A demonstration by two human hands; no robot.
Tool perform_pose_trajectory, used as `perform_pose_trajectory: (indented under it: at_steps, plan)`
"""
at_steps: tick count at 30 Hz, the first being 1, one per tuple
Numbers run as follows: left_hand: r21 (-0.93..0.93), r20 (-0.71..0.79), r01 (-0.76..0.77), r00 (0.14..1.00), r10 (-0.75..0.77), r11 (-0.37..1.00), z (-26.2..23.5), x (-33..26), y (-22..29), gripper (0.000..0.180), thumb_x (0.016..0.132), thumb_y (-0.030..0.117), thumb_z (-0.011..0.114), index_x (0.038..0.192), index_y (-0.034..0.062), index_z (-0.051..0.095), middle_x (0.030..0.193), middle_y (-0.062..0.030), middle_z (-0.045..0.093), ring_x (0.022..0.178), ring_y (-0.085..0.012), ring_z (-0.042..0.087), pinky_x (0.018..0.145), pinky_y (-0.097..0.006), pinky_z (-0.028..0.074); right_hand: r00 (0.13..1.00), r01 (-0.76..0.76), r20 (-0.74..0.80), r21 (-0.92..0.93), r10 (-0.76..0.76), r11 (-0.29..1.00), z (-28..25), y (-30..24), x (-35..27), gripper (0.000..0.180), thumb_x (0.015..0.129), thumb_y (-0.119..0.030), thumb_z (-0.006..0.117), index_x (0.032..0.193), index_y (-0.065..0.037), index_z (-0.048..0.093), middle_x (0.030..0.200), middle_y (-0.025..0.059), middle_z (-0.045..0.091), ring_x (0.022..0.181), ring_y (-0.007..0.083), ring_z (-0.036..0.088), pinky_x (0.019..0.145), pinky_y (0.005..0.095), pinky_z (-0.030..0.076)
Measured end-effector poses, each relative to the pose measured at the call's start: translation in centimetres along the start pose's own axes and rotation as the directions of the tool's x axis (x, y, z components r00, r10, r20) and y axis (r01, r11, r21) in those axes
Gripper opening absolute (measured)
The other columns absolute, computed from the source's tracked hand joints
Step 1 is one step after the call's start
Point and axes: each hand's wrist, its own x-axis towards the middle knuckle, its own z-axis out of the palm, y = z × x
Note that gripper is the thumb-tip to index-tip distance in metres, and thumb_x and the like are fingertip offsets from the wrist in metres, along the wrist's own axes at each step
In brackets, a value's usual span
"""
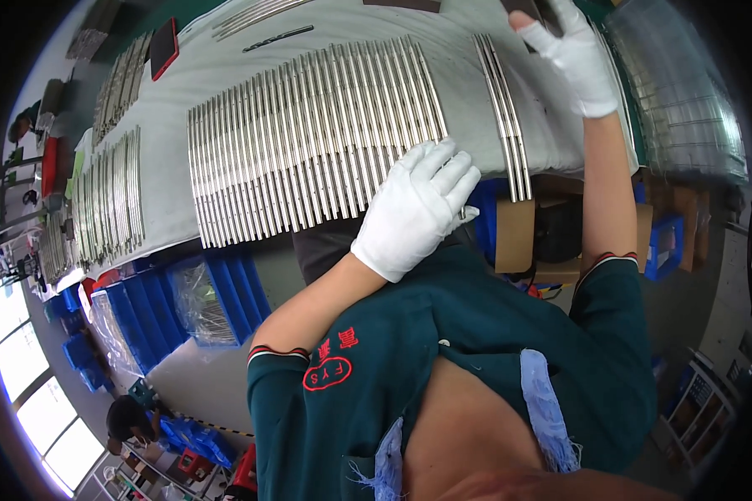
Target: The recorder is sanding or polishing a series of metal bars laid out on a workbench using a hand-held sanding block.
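Note:
A long row of shiny metal rods (309,134) lies side by side on the cloth-covered table. My left hand (418,204), in a white glove, rests palm down over the near ends at the row's right side. Its fingers are stretched out and slightly apart. At the far right, my right hand (572,58) wears a white glove with the thumb tip bare. Its thumb and fingers lie about a dark block (546,15), partly cut off by the picture's top edge. Between my hands lies a small separate group of rods (503,117), their near ends jutting past the table edge.
A drill bit (277,38) and a red-edged phone (165,48) lie at the far left. More rods (109,200) stand grouped leftward. Another dark block (403,4) lies at the back. Blue bins (146,317) and a cardboard box (515,236) sit below the table edge.

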Motion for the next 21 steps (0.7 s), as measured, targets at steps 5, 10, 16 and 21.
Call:
perform_pose_trajectory:
  at_steps: [5, 10, 16, 21]
  plan:
    - [-0.008, 0.045, 0.041, 0.998, -0.041, 0.999, -0.4, 0.0, 0.2, 0.057, 0.076, 0.031, 0.079, 0.121, 0.0025, 0.059, 0.123, -0.0131, 0.061, 0.122, -0.0337, 0.057, 0.105, -0.045, 0.045, 0.929, -0.108, -0.235, 0.562, 0.284, 0.820, 6.0, 6.2, 4.8, 0.060, 0.093, -0.023, 0.071, 0.143, 0.002, 0.049, 0.135, 0.0182, 0.059, 0.124, 0.0241, 0.056, 0.104, 0.0332, 0.044]
    - [0.011, 0.039, 0.043, 0.998, -0.044, 0.999, -0.3, -0.5, -0.2, 0.063, 0.073, 0.033, 0.082, 0.123, 0.0024, 0.058, 0.126, -0.0149, 0.059, 0.124, -0.0359, 0.055, 0.106, -0.046, 0.044, 0.918, -0.056, -0.274, 0.624, 0.286, 0.779, 10.3, 8.7, 4.0, 0.057, 0.094, -0.022, 0.072, 0.141, 0.004, 0.051, 0.123, 0.0136, 0.065, 0.112, 0.0203, 0.060, 0.097, 0.0307, 0.047]
    - [0.195, 0.123, 0.174, 0.972, -0.200, 0.965, -2.6, -1.1, -0.2, 0.079, 0.072, 0.052, 0.079, 0.131, 0.0040, 0.057, 0.131, -0.0173, 0.057, 0.129, -0.0378, 0.050, 0.111, -0.053, 0.035, 0.896, -0.138, -0.275, 0.573, 0.349, 0.808, 9.3, 9.0, 3.6, 0.055, 0.094, -0.019, 0.071, 0.139, 0.006, 0.051, 0.122, 0.0134, 0.065, 0.108, 0.0178, 0.061, 0.093, 0.0288, 0.049]
    - [0.182, 0.233, 0.086, 0.964, -0.128, 0.980, -2.1, -0.1, 0.0, 0.089, 0.072, 0.060, 0.076, 0.137, 0.0041, 0.053, 0.135, -0.0169, 0.056, 0.134, -0.0352, 0.047, 0.115, -0.052, 0.030, 0.886, -0.065, -0.312, 0.647, 0.342, 0.759, 10.6, 8.5, 3.5, 0.055, 0.094, -0.018, 0.071, 0.140, 0.006, 0.051, 0.124, 0.0133, 0.064, 0.109, 0.0176, 0.061, 0.094, 0.0294, 0.049]
